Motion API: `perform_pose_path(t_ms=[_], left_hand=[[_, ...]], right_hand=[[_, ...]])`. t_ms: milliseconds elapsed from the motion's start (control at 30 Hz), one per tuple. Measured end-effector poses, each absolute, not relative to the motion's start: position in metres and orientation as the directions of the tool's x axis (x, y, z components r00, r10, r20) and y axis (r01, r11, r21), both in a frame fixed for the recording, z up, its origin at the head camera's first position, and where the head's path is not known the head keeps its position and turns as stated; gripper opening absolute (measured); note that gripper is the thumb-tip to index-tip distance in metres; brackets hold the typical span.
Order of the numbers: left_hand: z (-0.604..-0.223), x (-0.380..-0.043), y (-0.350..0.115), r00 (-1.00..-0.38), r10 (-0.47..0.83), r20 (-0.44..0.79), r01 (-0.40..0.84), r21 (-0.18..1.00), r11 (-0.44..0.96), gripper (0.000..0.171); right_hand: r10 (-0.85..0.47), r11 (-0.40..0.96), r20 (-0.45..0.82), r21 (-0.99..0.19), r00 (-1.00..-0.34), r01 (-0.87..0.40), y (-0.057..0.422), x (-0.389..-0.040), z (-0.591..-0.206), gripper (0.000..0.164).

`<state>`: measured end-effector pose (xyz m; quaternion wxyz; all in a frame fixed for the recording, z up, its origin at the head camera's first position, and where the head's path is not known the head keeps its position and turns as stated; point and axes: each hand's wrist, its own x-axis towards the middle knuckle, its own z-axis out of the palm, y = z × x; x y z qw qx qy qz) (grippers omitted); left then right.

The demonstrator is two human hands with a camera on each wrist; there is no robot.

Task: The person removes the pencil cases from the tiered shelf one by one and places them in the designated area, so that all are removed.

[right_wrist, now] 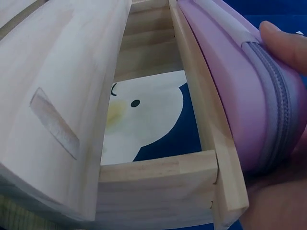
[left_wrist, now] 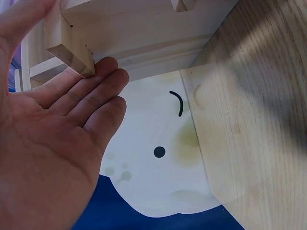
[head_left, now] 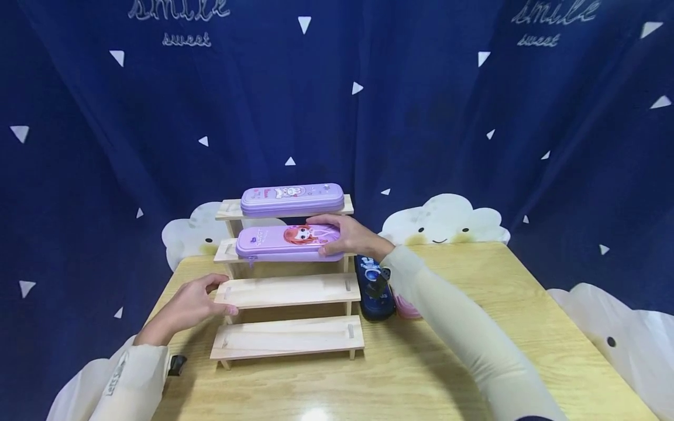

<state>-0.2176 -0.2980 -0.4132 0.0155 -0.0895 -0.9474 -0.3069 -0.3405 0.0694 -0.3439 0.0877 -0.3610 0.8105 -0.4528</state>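
Note:
A stepped wooden rack (head_left: pixel 288 291) with several tiers stands on the table. My right hand (head_left: pixel 350 237) grips the right end of a purple pencil case (head_left: pixel 274 241) with a red-haired girl on its lid, lying along the second tier from the top. In the right wrist view, the thumb lies over the zipped side of this pencil case (right_wrist: pixel 230 91), beside the wooden edge. My left hand (head_left: pixel 192 304) holds the left end of the tier below, thumb at the front edge and fingers behind. In the left wrist view, its fingers (left_wrist: pixel 103 91) lie against a wooden post.
Another purple pencil case (head_left: pixel 292 199) with a cartoon print rests on the top tier. Right of the rack lie a dark blue case (head_left: pixel 376 304) and a pink case (head_left: pixel 408 307), partly covered by my right forearm. A blue curtain (head_left: pixel 421 117) hangs behind the table (head_left: pixel 474 292).

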Motion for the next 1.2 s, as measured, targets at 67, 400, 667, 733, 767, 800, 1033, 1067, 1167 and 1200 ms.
perform_pose_path(t_ms=[67, 400, 667, 733, 767, 800, 1033, 1067, 1167, 1200], left_hand=[[-0.413, -0.218, -0.298, -0.984, 0.155, 0.088, 0.177, 0.582, 0.794, 0.082], [-0.414, -0.217, -0.301, -0.983, 0.160, 0.086, 0.180, 0.588, 0.789, 0.083], [-0.414, -0.218, -0.301, -0.984, 0.157, 0.080, 0.173, 0.592, 0.787, 0.083], [-0.415, -0.217, -0.301, -0.985, 0.154, 0.081, 0.172, 0.592, 0.788, 0.081], [-0.415, -0.217, -0.301, -0.985, 0.154, 0.082, 0.172, 0.594, 0.786, 0.080], [-0.415, -0.217, -0.301, -0.985, 0.152, 0.081, 0.171, 0.595, 0.786, 0.080], [-0.414, -0.217, -0.300, -0.982, 0.159, 0.099, 0.187, 0.579, 0.794, 0.079], [-0.414, -0.218, -0.300, -0.982, 0.161, 0.100, 0.189, 0.579, 0.793, 0.078], [-0.413, -0.219, -0.300, -0.982, 0.159, 0.098, 0.186, 0.578, 0.795, 0.079], [-0.413, -0.219, -0.300, -0.983, 0.157, 0.095, 0.183, 0.580, 0.794, 0.079]], right_hand=[[-0.661, 0.324, 0.187, -0.802, -0.727, -0.501, 0.068, -0.341, -0.344, 0.077], [-0.650, 0.312, 0.162, -0.834, -0.742, -0.456, 0.065, -0.340, -0.345, 0.074], [-0.634, 0.285, 0.194, -0.842, -0.749, -0.458, 0.064, -0.341, -0.348, 0.072], [-0.630, 0.281, 0.198, -0.843, -0.751, -0.458, 0.064, -0.341, -0.348, 0.072], [-0.627, 0.283, 0.203, -0.840, -0.752, -0.462, 0.064, -0.341, -0.348, 0.072], [-0.621, 0.284, 0.205, -0.841, -0.756, -0.461, 0.063, -0.340, -0.348, 0.072], [-0.586, 0.273, 0.222, -0.851, -0.780, -0.448, 0.069, -0.328, -0.349, 0.072], [-0.585, 0.270, 0.224, -0.853, -0.780, -0.447, 0.070, -0.326, -0.348, 0.072], [-0.592, 0.256, 0.232, -0.854, -0.772, -0.453, 0.074, -0.320, -0.344, 0.072], [-0.599, 0.250, 0.234, -0.854, -0.766, -0.457, 0.075, -0.319, -0.343, 0.071]])
